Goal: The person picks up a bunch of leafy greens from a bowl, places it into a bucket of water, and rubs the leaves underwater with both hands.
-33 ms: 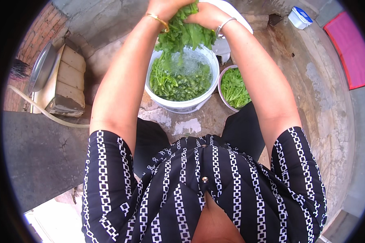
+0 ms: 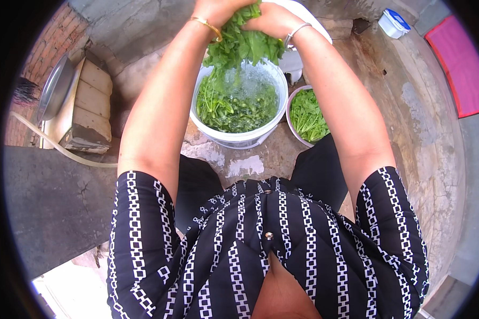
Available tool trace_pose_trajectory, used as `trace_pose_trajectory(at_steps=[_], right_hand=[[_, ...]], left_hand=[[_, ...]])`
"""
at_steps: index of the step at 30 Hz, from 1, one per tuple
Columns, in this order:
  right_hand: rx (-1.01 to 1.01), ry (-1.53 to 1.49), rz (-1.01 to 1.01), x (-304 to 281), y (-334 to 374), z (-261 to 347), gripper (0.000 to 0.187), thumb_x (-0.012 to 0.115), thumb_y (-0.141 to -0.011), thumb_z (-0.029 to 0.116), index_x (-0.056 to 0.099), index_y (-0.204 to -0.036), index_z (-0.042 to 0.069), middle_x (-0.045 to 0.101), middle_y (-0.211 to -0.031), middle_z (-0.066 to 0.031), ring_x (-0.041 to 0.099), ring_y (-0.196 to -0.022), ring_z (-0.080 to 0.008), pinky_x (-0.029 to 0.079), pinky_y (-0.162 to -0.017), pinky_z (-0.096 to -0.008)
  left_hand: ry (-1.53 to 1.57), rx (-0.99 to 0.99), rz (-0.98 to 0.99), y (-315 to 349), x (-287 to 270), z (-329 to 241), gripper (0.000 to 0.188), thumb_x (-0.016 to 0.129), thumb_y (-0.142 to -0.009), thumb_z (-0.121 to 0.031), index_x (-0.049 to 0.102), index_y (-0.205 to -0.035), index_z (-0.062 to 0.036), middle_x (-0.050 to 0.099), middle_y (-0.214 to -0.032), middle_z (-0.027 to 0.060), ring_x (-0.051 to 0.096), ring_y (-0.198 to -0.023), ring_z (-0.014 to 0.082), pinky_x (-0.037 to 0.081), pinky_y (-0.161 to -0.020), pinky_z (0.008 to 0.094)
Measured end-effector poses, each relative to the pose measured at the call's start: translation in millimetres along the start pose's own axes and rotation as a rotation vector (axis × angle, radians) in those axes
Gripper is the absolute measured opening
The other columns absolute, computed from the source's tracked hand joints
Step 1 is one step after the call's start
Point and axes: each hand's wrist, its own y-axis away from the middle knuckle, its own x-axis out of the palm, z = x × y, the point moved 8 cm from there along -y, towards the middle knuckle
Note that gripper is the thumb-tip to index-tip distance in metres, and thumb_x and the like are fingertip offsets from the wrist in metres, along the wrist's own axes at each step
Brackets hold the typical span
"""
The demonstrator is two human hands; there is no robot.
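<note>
Smooth plastic, that bucket point(image 2: 240, 140); the right bangle point(image 2: 291, 35) gleamed, polished metal; bricks point(image 2: 56, 40) looked rough, the shirt point(image 2: 292, 236) was matt cloth!

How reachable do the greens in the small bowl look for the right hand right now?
Probably not yet: the right hand is busy with the leafy bunch above the bucket. Once freed, likely yes: the visible greens in the bowl lie uncovered, beside the bucket.

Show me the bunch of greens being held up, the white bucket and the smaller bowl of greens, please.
Bunch of greens point(image 2: 245, 50), head view: on its hanging leaves.
White bucket point(image 2: 234, 141), head view: on its near outer side.
Smaller bowl point(image 2: 288, 112), head view: on its left rim.
</note>
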Motion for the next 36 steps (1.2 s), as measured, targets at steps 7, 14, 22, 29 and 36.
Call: trace_pose_trajectory(at_steps=[7,14,22,29,36], right_hand=[[0.052,0.181,0.066,52,28,-59,0.057,0.068,-0.073,0.019,0.048,-0.122,-0.002,0.052,-0.121,-0.0226,0.046,-0.119,-0.0284,0.033,-0.102,-0.0353],[0.038,-0.093,-0.03,-40,71,-63,0.027,0.062,-0.073,0.013,0.06,-0.096,-0.001,0.064,-0.08,-0.0116,0.06,-0.072,-0.0174,0.048,-0.065,-0.0301],[0.362,0.118,-0.174,-155,200,-206,0.035,0.068,-0.071,0.014,0.059,-0.102,0.0,0.065,-0.088,-0.0098,0.062,-0.077,-0.0149,0.05,-0.071,-0.0295],[0.533,0.132,-0.435,-116,289,-371,0.036,0.065,-0.076,0.021,0.058,-0.109,0.01,0.057,-0.116,-0.0124,0.056,-0.104,-0.0293,0.045,-0.09,-0.0343],[0.374,0.671,-0.065,31,363,-466,0.045,0.053,-0.081,0.011,0.048,-0.125,0.015,0.036,-0.138,-0.0094,0.037,-0.126,-0.0269,0.032,-0.103,-0.0435]], left_hand=[[-0.244,-0.209,-0.018,36,-3,85,0.028,0.075,-0.069,-0.01,0.061,-0.092,-0.0016,0.064,-0.085,0.0038,0.06,-0.078,0.0117,0.05,-0.069,0.0269],[-0.017,-0.116,0.165,16,100,29,0.016,0.068,-0.074,-0.001,0.058,-0.086,-0.0038,0.061,-0.078,0.0016,0.057,-0.07,0.0093,0.048,-0.063,0.0234],[0.138,0.087,0.455,2,302,91,0.016,0.065,-0.076,0.0,0.058,-0.09,-0.0037,0.059,-0.076,-0.0017,0.053,-0.067,0.0067,0.046,-0.062,0.0213],[-0.37,0.245,0.774,58,401,251,0.035,0.075,-0.065,-0.012,0.061,-0.097,-0.0118,0.064,-0.09,0.0048,0.062,-0.086,0.0165,0.048,-0.082,0.0307],[-0.657,0.593,1.291,204,394,394,0.028,0.055,-0.074,-0.007,0.061,-0.1,-0.0163,0.057,-0.114,0.0009,0.048,-0.114,0.0179,0.033,-0.104,0.0389]])
